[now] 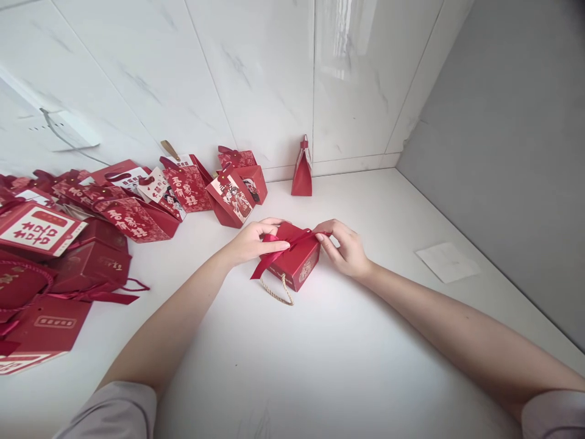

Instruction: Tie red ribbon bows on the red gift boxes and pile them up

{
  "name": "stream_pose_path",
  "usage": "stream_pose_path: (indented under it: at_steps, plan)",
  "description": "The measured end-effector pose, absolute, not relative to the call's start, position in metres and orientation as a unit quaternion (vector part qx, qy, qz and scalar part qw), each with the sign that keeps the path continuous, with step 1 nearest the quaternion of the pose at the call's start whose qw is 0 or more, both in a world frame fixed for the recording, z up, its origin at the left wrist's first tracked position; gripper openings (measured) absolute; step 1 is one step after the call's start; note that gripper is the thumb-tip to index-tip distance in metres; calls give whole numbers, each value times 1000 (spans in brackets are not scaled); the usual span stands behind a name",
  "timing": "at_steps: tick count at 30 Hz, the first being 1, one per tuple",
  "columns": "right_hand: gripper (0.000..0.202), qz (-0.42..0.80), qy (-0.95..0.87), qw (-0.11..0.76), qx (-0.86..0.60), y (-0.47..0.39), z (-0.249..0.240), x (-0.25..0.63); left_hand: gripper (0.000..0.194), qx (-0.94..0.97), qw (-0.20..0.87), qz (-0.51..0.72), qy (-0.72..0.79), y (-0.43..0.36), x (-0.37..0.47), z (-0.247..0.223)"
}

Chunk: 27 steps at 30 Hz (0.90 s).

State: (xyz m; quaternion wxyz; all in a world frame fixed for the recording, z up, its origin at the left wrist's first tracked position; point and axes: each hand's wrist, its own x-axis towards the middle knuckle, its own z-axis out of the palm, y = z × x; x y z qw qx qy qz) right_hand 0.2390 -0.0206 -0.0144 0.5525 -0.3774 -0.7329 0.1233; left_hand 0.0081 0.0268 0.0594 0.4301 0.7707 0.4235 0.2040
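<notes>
A small red gift box [299, 261] lies on the white table in front of me, with gold print on its side. A dark red ribbon [265, 266] crosses its top, and one tail hangs over the left edge. My left hand [250, 242] is closed at the box's left side, its thumb pressing the ribbon and its fingers partly hidden behind the box. Thumb and index finger of my right hand [346, 249] pinch the ribbon at the upper right corner. A gold twisted cord handle [284, 296] rests on the table at the box's near side.
Many red gift boxes [89, 256] are heaped along the left. Several triangular printed boxes [232, 198] stand near the tiled wall, and one narrow red box [302, 177] stands apart. A white paper sheet [448, 262] lies right. A cable [68, 140] leaves a wall socket.
</notes>
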Motion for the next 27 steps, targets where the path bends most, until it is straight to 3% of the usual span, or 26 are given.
stream_pose_path:
  at_steps: [6,11,19,27]
  plan:
    - [11,-4,-775,565,-284,-19,-6,245,41,769,433,198,427,26,8,63]
    - [14,-91,-850,485,-186,-28,-6,238,44,769,445,209,408,29,6,61]
    - [12,-111,-836,501,-196,-33,-9,229,47,776,443,198,403,32,5,59]
    - [17,-27,-833,527,-168,-36,-9,224,43,764,446,202,421,30,5,59]
